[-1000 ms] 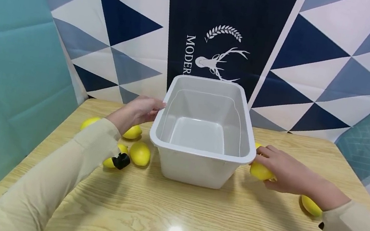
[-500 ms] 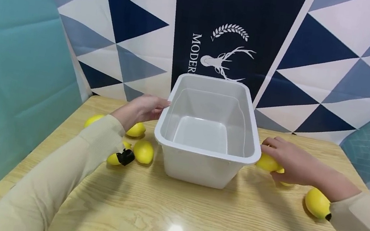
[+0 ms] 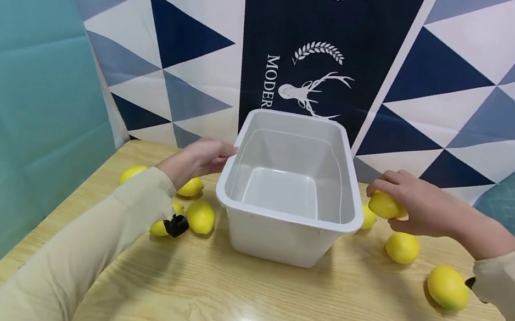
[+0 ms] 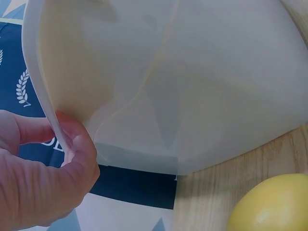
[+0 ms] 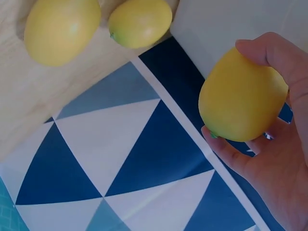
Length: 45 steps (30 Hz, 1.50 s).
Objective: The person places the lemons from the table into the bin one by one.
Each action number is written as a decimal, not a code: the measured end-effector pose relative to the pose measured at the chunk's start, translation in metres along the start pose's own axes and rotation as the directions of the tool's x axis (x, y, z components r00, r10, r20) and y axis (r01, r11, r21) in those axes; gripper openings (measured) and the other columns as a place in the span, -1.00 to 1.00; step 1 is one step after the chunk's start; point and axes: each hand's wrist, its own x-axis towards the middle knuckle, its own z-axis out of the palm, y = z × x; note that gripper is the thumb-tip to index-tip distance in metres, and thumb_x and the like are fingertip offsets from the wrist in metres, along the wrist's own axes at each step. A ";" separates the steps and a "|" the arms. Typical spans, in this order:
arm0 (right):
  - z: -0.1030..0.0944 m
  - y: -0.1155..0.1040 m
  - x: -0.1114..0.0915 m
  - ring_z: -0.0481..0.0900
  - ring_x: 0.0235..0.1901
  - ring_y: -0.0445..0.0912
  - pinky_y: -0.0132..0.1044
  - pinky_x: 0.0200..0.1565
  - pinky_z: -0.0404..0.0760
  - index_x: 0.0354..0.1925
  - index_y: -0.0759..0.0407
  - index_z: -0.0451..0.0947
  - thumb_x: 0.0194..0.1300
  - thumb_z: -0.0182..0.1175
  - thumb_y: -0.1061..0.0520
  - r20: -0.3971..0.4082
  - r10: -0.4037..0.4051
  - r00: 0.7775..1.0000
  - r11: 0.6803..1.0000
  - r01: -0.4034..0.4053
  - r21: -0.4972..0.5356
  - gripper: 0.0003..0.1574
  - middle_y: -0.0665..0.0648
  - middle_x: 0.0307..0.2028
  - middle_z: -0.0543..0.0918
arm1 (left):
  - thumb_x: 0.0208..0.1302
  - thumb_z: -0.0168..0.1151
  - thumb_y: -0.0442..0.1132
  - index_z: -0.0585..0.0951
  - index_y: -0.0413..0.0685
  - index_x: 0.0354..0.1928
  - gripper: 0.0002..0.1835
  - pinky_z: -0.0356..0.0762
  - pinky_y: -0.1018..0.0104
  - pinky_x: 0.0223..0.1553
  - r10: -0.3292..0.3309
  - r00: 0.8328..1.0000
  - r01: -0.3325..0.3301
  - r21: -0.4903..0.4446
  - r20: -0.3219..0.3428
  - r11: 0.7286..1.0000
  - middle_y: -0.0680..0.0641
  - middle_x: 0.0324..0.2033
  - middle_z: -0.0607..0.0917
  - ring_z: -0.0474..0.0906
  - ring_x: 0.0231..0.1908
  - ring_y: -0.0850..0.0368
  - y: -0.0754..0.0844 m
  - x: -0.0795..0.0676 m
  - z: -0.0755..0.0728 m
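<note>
A light grey plastic tub (image 3: pixel 276 235) stands at the middle of the table. My left hand (image 3: pixel 200 158) grips its left rim, and in the left wrist view the thumb and fingers pinch the tub's edge from both sides. To the right of the tub my right hand (image 3: pixel 423 204) holds a yellow lemon (image 3: pixel 384 205) above the table. In the right wrist view that lemon (image 5: pixel 243 96) sits between thumb and fingers, its green tip showing. Below the right hand lie a lemon (image 3: pixel 402 247) and another lemon (image 3: pixel 369 217) beside the tub. Nothing lies inside the tub.
Farther right rests one more lemon (image 3: pixel 448 288). Several lemons lie left of the tub, among them a near lemon (image 3: pixel 201 217) and a lemon (image 3: pixel 133 173) partly behind the left sleeve. A patterned cloth (image 3: pixel 192 29) hangs behind the wooden table (image 3: pixel 217 298).
My right hand has lifted the lemon up from beside the tub, uncovering lemons on the table beneath. The left hand keeps its hold on the rim. The head view has shifted slightly.
</note>
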 end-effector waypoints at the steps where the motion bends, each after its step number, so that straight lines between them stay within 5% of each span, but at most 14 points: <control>1: -0.001 0.000 0.001 0.44 -0.17 -0.17 -0.24 -0.21 0.62 -0.04 -0.11 0.53 -0.32 0.61 0.27 0.005 0.002 1.000 1.000 -0.002 -0.004 -0.19 -0.07 -0.12 0.58 | 0.41 0.13 -0.16 0.46 -0.12 0.27 -0.56 0.49 0.36 0.25 0.002 1.000 -0.002 0.000 -0.002 1.000 -0.03 -0.01 0.50 0.43 -0.14 0.14 -0.001 0.000 0.000; 21: -0.033 -0.001 0.014 0.46 -0.13 -0.06 -0.10 -0.13 0.65 -0.04 -0.12 0.51 -0.23 0.57 0.30 0.062 0.068 0.996 0.997 -0.069 0.026 -0.23 0.03 -0.09 0.58 | 0.42 0.12 -0.20 0.47 -0.21 0.25 -0.58 0.45 0.27 0.32 0.006 1.000 -0.005 -0.022 0.014 1.000 -0.04 -0.06 0.51 0.44 -0.13 0.12 -0.006 0.001 0.005; 27: -0.045 -0.002 0.027 0.46 -0.10 -0.03 -0.03 -0.08 0.67 -0.02 -0.11 0.52 -0.21 0.56 0.30 0.066 0.083 0.994 0.996 -0.085 0.025 -0.24 0.02 -0.10 0.58 | 0.42 0.13 -0.20 0.47 -0.19 0.26 -0.57 0.45 0.24 0.34 0.009 1.000 -0.010 -0.024 -0.030 1.000 -0.11 0.15 0.50 0.46 -0.03 0.09 -0.004 -0.001 0.007; 45: -0.079 -0.014 0.073 0.49 -0.09 0.04 0.07 -0.02 0.66 -0.04 -0.03 0.51 -0.16 0.49 0.38 0.072 0.041 0.997 0.997 -0.045 0.059 -0.31 0.12 -0.10 0.59 | 0.42 0.11 -0.21 0.47 -0.20 0.25 -0.58 0.44 0.24 0.34 0.008 1.000 -0.009 -0.012 -0.027 1.000 -0.10 0.11 0.49 0.42 -0.03 0.08 0.000 -0.003 0.004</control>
